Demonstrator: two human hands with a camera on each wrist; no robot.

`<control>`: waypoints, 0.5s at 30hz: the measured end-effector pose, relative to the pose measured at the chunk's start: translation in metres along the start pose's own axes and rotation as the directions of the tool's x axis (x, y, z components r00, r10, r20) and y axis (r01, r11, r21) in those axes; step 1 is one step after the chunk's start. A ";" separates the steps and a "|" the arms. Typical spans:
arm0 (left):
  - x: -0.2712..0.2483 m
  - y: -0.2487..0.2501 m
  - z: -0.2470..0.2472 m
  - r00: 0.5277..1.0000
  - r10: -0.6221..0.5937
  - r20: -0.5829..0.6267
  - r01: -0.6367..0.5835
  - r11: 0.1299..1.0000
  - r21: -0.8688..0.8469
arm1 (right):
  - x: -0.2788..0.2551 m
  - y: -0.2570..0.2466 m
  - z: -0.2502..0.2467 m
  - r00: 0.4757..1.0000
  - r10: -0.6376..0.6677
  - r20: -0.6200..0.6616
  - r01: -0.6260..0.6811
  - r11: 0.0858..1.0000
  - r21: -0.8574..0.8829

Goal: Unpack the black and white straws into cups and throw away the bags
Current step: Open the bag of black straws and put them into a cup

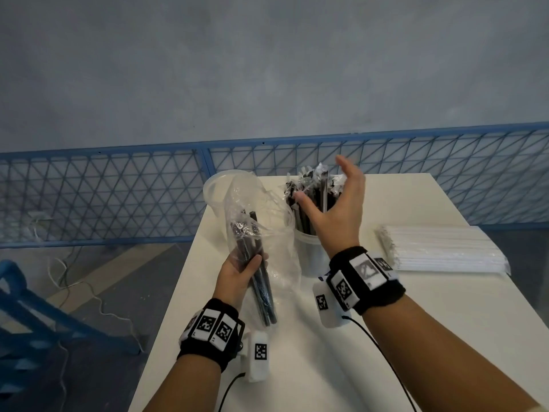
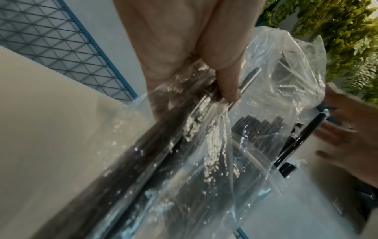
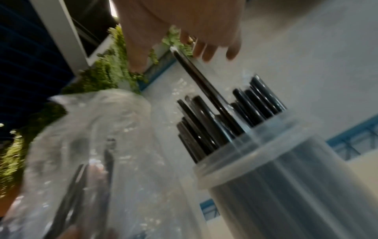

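Observation:
My left hand grips a clear plastic bag with a few black straws left in it, held tilted above the table's near left. In the left wrist view my thumb presses the bag against the straws. A clear cup packed with black straws stands just right of the bag. My right hand hovers over that cup with fingers spread and holds nothing. In the right wrist view the fingertips are just above one raised straw in the cup.
A second, empty clear cup stands behind the bag at the table's far left. A pack of white straws lies on the white table at the right. A blue mesh fence runs behind the table.

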State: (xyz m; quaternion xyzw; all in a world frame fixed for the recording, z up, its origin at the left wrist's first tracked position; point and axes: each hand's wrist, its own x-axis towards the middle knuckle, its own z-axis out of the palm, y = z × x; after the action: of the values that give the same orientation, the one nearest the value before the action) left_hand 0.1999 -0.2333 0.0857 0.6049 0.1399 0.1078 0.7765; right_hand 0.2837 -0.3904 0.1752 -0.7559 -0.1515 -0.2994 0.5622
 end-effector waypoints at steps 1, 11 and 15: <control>-0.001 0.000 0.000 1.000 0.000 0.002 0.000 1.000 -0.001 | -0.004 -0.006 -0.002 0.994 -0.093 -0.052 0.093 0.996 -0.016; -0.018 0.011 0.007 0.991 0.057 0.119 -0.074 0.986 0.148 | -0.018 -0.030 -0.007 0.661 0.195 0.724 0.060 0.949 -0.310; -0.026 0.020 0.014 0.975 0.015 0.223 -0.083 0.950 0.300 | -0.028 -0.033 -0.005 0.595 0.197 0.780 0.009 0.968 -0.251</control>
State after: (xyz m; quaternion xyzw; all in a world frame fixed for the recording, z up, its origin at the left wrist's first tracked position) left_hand 0.1806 -0.2499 0.1100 0.7299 0.0538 0.0371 0.6805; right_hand 0.2423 -0.3813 0.1834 -0.8757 -0.3110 0.0852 0.3593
